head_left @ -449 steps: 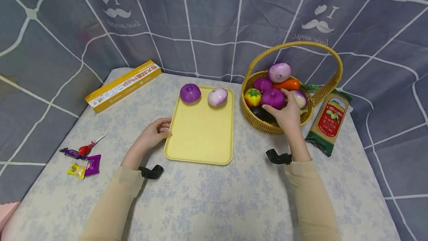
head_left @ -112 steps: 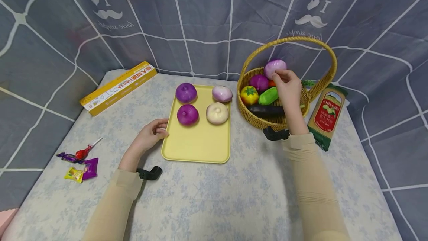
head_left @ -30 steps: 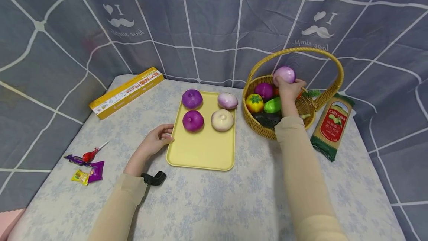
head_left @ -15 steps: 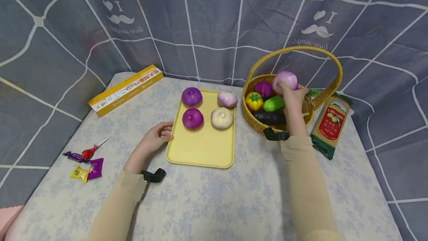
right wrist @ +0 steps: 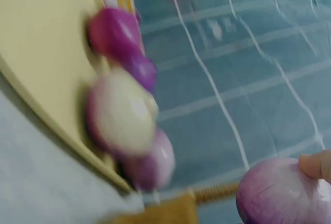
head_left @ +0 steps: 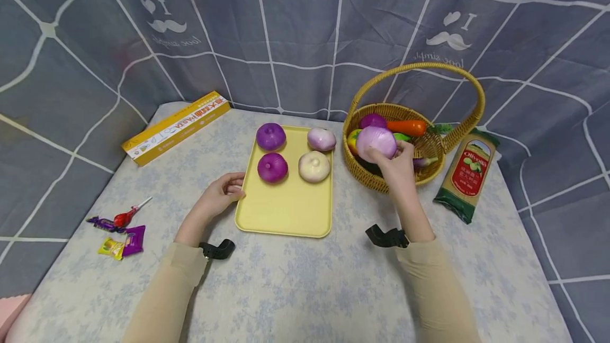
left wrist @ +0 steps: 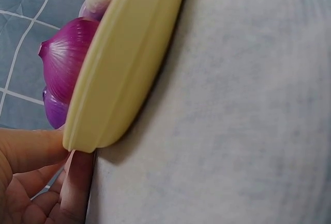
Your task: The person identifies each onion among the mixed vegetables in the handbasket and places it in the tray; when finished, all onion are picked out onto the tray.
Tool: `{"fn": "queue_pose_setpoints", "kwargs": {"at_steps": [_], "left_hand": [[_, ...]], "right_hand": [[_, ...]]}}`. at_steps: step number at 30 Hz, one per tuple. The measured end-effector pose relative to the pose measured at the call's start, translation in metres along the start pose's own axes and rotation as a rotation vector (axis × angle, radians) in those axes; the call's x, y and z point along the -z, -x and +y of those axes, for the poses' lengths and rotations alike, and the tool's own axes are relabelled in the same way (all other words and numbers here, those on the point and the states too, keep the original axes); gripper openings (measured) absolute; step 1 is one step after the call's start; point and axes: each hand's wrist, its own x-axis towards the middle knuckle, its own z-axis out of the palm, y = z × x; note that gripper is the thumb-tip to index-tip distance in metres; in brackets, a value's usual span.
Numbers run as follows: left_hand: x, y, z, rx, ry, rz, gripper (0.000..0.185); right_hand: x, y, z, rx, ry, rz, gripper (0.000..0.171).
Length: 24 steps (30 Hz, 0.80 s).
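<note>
My right hand grips a light purple onion above the front of the wicker basket; in the right wrist view a fingertip lies on this onion. My left hand pinches the left edge of the yellow tray, thumb at the rim and fingers below in the left wrist view. Along the far half of the tray sit two purple onions, a pale purple onion and a whitish onion. Part of the basket's contents is hidden behind the held onion and hand.
In the basket are a carrot, another purple onion and other vegetables; its tall handle arches over them. A pasta packet lies to its right. A pasta box and several candies lie at left.
The right hand has taken the light purple onion from the basket's back and brought it forward and left. Earlier, a purple onion and the whitish onion went onto the tray. The left hand stays put.
</note>
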Motion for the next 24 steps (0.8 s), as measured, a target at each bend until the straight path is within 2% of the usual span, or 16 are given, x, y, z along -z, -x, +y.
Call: {"fn": "queue_pose_setpoints", "kwargs": {"at_steps": [4, 10, 19, 24], "left_hand": [[0.001, 0.0, 0.0, 0.008, 0.007, 0.0, 0.054], [0.002, -0.001, -0.002, 0.009, 0.004, 0.003, 0.054], [0.001, -0.002, -0.002, -0.006, 0.003, -0.001, 0.054], [-0.001, -0.004, -0.004, -0.003, -0.001, 0.001, 0.054]], "right_hand": [[-0.019, 0.021, 0.009, 0.032, 0.018, -0.113, 0.08], [-0.048, 0.041, 0.018, 0.078, -0.023, -0.25, 0.079], [-0.092, 0.059, 0.041, 0.146, 0.056, -0.407, 0.076], [-0.108, 0.064, 0.051, 0.173, 0.164, -0.478, 0.073]]}}
